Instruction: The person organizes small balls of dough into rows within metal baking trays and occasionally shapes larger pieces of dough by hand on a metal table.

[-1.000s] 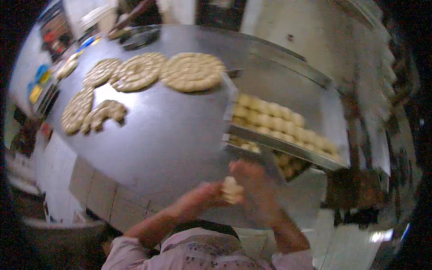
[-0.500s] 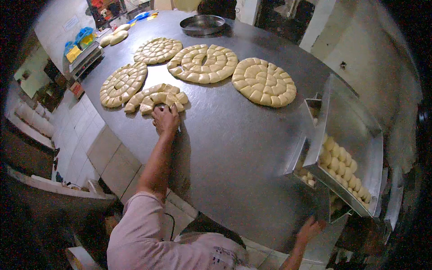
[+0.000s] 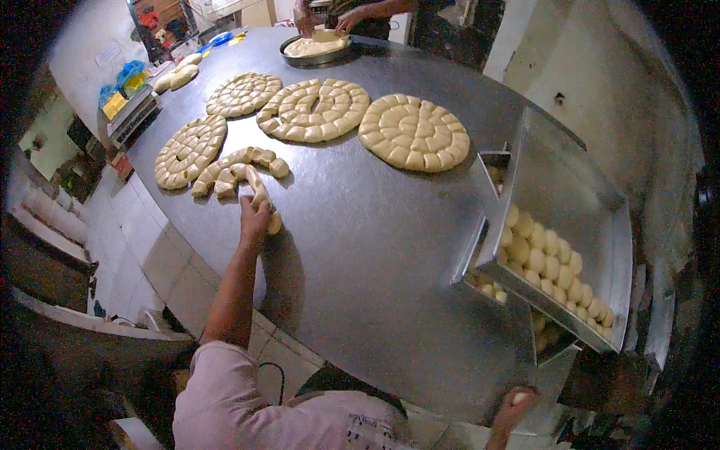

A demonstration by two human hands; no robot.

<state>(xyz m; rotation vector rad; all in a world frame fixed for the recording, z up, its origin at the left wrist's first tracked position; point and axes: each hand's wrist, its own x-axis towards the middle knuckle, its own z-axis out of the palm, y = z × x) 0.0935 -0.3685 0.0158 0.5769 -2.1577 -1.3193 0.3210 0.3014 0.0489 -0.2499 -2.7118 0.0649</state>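
Observation:
My left hand (image 3: pixel 256 216) is closed around a strip of scored dough (image 3: pixel 255 180), pulled toward me from a broken dough ring (image 3: pixel 225 166) on the metal table. One rounded end of dough pokes out beside my fingers. Low at the right, past the table's edge, my right hand (image 3: pixel 513 409) is curled round a small pale dough ball (image 3: pixel 519 398). Beyond my left hand lie several flat dough discs cut into chunks, among them a right-hand disc (image 3: pixel 414 133), a middle disc (image 3: pixel 313 110) and a left disc (image 3: pixel 190 152).
At the right, a tilted metal tray (image 3: pixel 559 300) holds rows of dough balls, with smaller metal bins beneath it. Across the metal table (image 3: pixel 360 247), a co-worker's hands (image 3: pixel 352 19) press dough into a round pan (image 3: pixel 319 58). A scale (image 3: pixel 135 116) stands at the left edge.
My left hand has drawn a dough strip away from the ring, toward me. A pale ball now shows in my right hand. A co-worker's hands and dough have appeared at the round pan.

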